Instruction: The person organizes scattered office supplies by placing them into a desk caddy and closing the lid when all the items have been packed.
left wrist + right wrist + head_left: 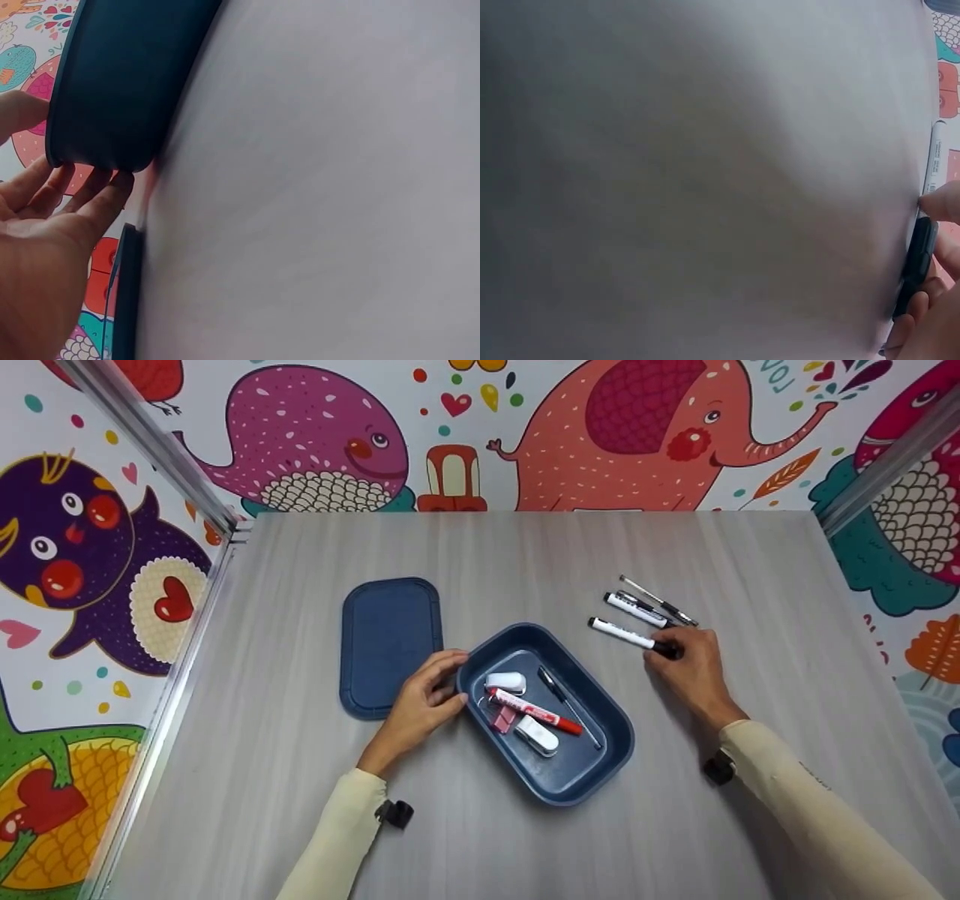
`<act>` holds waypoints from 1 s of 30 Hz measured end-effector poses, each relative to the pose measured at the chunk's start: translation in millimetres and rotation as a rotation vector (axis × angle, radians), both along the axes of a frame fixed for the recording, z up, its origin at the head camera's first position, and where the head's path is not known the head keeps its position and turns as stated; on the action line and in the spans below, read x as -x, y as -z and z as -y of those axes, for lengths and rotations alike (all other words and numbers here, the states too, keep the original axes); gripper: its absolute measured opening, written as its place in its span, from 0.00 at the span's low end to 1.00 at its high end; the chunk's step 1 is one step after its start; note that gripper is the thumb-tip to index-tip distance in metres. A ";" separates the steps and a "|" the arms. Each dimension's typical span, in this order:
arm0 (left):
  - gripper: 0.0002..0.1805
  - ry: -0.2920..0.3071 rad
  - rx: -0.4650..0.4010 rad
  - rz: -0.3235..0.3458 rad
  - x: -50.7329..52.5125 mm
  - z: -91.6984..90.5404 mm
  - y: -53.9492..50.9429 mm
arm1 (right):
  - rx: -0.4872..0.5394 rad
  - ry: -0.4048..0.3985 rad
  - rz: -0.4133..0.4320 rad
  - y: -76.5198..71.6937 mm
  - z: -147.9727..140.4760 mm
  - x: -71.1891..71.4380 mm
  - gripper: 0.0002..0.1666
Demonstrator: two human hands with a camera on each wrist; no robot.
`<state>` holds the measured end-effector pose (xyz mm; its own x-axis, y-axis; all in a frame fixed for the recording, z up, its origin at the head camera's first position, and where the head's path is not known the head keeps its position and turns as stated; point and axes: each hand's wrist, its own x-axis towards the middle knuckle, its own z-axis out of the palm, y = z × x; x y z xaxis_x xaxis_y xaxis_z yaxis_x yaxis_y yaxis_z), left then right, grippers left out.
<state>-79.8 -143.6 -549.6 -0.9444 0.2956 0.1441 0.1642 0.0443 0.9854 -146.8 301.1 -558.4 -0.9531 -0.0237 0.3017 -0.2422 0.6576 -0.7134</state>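
Note:
In the head view, my left hand [424,701] grips the near-left corner of a blue open box [619,727], its fingers and thumb against the walls. The left wrist view shows fingers [105,199] at the end of the box [120,82]. Inside lie a red-and-white marker [536,710], a pen [570,705], a small pink block [503,718] and two small white objects [538,736]. To the right, my right hand [694,671] pinches the black end of a white marker [622,632] lying on the table; that black end [919,259] also shows in the right wrist view.
A second black-and-white marker [637,610] and a clear pen [656,598] lie just beyond the right hand. The blue lid [391,645] lies flat left of the box, close to my left hand. A cartoon-printed wall [495,435] borders the table [300,810].

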 end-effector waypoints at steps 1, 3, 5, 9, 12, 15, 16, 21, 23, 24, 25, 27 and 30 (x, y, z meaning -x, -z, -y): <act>0.30 0.001 0.003 -0.001 0.0 -0.1 0.0 | 0.001 -0.001 0.000 0.4 0.6 -0.4 0.13; 0.30 0.002 0.008 -0.002 0.0 -0.2 -0.3 | 0.004 -0.006 0.005 1.3 2.0 -0.8 0.13; 0.30 0.004 0.006 0.001 0.0 -0.3 -0.6 | 0.004 -0.010 0.010 2.1 3.1 -1.1 0.12; 0.30 0.010 -0.006 0.003 -0.4 0.1 -0.9 | -0.019 -0.009 0.005 3.1 3.9 -1.6 0.12; 0.30 0.017 -0.008 -0.003 -0.5 0.2 -0.7 | -0.036 -0.002 0.005 3.2 3.9 -2.6 0.11; 0.30 0.019 -0.005 -0.007 -0.2 0.1 -0.2 | -0.037 0.006 0.015 2.2 4.2 -3.7 0.11; 0.30 0.018 -0.006 -0.008 -0.1 0.1 0.1 | -0.034 0.009 0.019 1.7 4.4 -4.0 0.10; 0.30 0.014 -0.015 -0.002 -0.2 0.0 -0.6 | -0.016 0.026 0.031 -0.6 5.6 -4.6 0.09; 0.30 0.014 -0.019 0.000 -0.3 -0.2 -1.1 | -0.008 0.029 0.030 -1.2 5.8 -4.5 0.08; 0.30 0.014 -0.021 0.000 -0.1 -0.4 -0.9 | -0.003 0.031 0.030 -1.3 5.8 -4.4 0.08; 0.30 0.013 -0.020 0.000 -0.1 -0.4 -0.7 | -0.001 0.032 0.028 -1.2 5.7 -4.3 0.08; 0.30 0.012 -0.019 0.001 -0.2 -0.3 -0.7 | 0.011 0.034 0.022 -1.3 5.8 -4.1 0.08; 0.30 0.011 -0.020 0.002 0.0 -0.2 -0.4 | 0.023 0.041 0.005 -1.6 6.7 -4.5 0.08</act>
<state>-79.8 -143.4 -549.2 -0.9413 0.3032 0.1482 0.1627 0.0230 0.9864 -142.3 294.4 -556.8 -0.9548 0.0222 0.2965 -0.2115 0.6503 -0.7296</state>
